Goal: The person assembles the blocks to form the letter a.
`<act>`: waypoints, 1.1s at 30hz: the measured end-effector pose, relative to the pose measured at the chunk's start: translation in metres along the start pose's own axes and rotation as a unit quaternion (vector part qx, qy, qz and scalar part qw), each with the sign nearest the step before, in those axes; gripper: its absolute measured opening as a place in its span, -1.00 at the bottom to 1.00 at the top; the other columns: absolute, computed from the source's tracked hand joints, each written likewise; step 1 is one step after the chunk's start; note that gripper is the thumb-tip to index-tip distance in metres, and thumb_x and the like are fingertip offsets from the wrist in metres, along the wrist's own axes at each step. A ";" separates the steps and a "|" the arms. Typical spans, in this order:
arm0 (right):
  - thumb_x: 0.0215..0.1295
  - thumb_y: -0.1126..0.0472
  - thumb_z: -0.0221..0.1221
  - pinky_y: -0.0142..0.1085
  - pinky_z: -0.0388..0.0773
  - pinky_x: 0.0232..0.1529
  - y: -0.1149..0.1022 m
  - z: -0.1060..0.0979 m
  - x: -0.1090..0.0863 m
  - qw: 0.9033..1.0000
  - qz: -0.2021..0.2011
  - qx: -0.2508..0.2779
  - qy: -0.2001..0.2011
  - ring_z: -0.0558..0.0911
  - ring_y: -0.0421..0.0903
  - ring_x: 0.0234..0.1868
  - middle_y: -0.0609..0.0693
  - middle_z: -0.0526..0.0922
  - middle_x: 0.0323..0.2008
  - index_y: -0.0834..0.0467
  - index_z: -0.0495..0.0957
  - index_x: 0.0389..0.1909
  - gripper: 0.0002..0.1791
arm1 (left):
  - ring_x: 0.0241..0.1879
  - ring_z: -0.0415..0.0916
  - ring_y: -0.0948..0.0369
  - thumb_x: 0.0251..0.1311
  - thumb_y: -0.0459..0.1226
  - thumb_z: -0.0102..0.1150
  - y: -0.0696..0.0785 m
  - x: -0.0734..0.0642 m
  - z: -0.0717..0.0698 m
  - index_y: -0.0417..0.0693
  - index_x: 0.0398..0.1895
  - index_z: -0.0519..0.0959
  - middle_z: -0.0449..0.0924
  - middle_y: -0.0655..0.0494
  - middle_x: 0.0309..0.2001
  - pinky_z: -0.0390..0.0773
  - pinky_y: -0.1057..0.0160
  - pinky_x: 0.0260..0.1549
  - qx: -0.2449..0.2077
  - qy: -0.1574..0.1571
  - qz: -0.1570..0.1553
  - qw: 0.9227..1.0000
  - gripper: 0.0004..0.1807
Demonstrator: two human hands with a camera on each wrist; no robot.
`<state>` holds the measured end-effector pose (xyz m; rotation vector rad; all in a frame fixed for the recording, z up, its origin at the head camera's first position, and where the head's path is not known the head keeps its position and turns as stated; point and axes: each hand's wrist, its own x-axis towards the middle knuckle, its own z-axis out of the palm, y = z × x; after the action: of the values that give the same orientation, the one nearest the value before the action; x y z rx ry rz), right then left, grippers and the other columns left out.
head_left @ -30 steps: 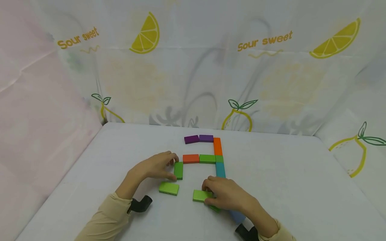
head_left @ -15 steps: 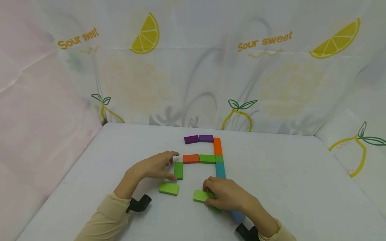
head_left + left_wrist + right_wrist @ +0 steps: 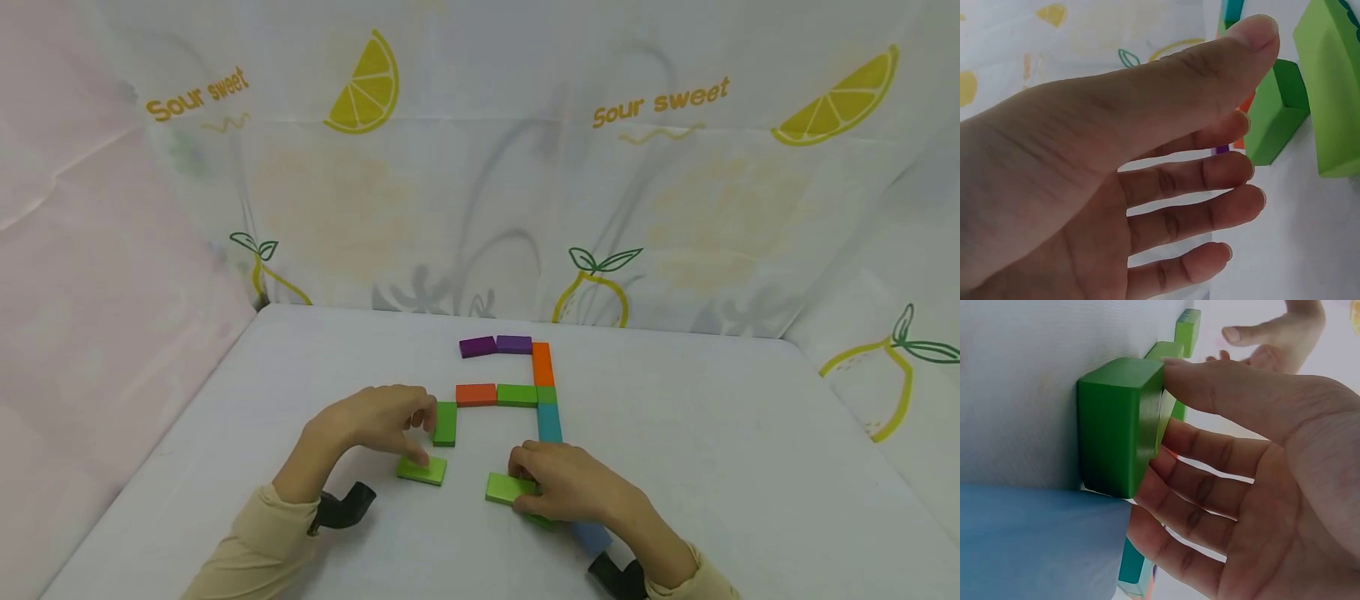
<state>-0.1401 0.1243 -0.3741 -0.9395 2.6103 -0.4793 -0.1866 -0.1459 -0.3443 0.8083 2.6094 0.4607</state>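
Observation:
My left hand (image 3: 375, 421) hovers by an upright-lying green block (image 3: 445, 424), its thumb over a light green block (image 3: 422, 472). In the left wrist view its fingers are loosely spread and hold nothing. My right hand (image 3: 573, 483) pinches another light green block (image 3: 507, 487) between thumb and fingers, low on the table. Against that block's right end sits a darker green block (image 3: 1110, 425), mostly hidden by the hand in the head view. A blue block (image 3: 592, 538) lies under the right wrist, beside the darker green one.
Beyond the hands, a red-orange block (image 3: 476, 395) and a green block (image 3: 517, 395) form a row. An orange block (image 3: 543, 364) and a teal block (image 3: 549, 422) run down its right side. Two purple blocks (image 3: 514, 344) lie farthest back on the white table (image 3: 720, 433).
My left hand has drawn nearer the front, its thumb now over the left light green block. My right hand has slid its light green block slightly to the right.

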 end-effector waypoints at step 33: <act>0.10 0.07 0.32 -0.47 0.34 -0.43 0.003 -0.004 0.000 1.000 0.007 0.004 -0.025 0.35 -0.31 -0.47 -0.19 0.40 -0.49 0.04 0.50 -0.29 -0.76 | -0.43 0.29 0.29 -0.22 -0.30 0.52 0.018 0.004 0.016 0.04 -0.39 0.60 0.43 0.17 -0.52 0.31 0.33 -0.44 0.025 -0.040 0.005 0.999 -0.70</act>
<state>-0.1435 0.1277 -0.3717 -0.9183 2.5671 -0.4573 -0.1747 -0.1264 -0.3517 0.8383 2.5538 0.3589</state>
